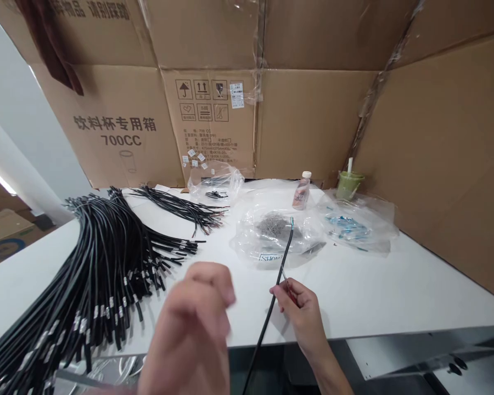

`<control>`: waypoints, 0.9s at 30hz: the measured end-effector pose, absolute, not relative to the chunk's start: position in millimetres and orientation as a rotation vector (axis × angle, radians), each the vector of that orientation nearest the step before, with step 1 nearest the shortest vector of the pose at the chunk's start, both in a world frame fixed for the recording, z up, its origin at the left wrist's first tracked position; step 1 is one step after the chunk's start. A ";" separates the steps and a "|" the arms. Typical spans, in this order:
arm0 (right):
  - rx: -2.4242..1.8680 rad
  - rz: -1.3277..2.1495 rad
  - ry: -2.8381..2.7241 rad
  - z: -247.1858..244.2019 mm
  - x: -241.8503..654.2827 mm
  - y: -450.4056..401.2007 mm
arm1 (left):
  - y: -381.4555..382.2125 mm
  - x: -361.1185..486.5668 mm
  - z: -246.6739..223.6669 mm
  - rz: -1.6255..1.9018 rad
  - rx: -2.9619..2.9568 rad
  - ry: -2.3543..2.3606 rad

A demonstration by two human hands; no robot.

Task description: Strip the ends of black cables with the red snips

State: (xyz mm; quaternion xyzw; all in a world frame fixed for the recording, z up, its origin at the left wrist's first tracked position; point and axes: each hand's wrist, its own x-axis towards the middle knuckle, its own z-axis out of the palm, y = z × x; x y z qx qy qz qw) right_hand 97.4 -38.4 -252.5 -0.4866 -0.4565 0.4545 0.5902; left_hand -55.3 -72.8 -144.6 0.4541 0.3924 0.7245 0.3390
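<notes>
My right hand (302,312) pinches a black cable (284,258), which slants up over the table from below the front edge. At the cable's far end, thin blue and white wires (292,221) stick out of the jacket. A slim metal-tipped tool with a red handle (291,296) is in the same hand, partly hidden by the fingers. Close to the camera my left hand (195,323) is raised, blurred, with its fingers curled closed. Anything inside those fingers is hidden. The left hand is apart from the cable.
Black cables with pale labels (102,263) are heaped at the left, beside a smaller bundle (181,208). Plastic bags hold grey strands (274,225) and blue bits (348,225). A bottle (301,192) and green cup (348,185) stand behind; cardboard walls (313,120) enclose the table.
</notes>
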 end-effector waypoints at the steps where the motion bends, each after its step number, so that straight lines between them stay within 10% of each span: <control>1: -1.123 1.065 -1.064 -250.1 97.6 -40.1 | -64.4 -55.0 -147.2 1.866 1.162 0.953; 9: -1.032 1.266 -1.133 -238.4 71.0 -68.6 | -9.2 -53.6 -172.4 0.953 1.309 0.918; 27: -0.991 1.091 -1.104 -177.7 86.2 -35.1 | -58.9 -94.8 -161.4 0.874 1.665 1.338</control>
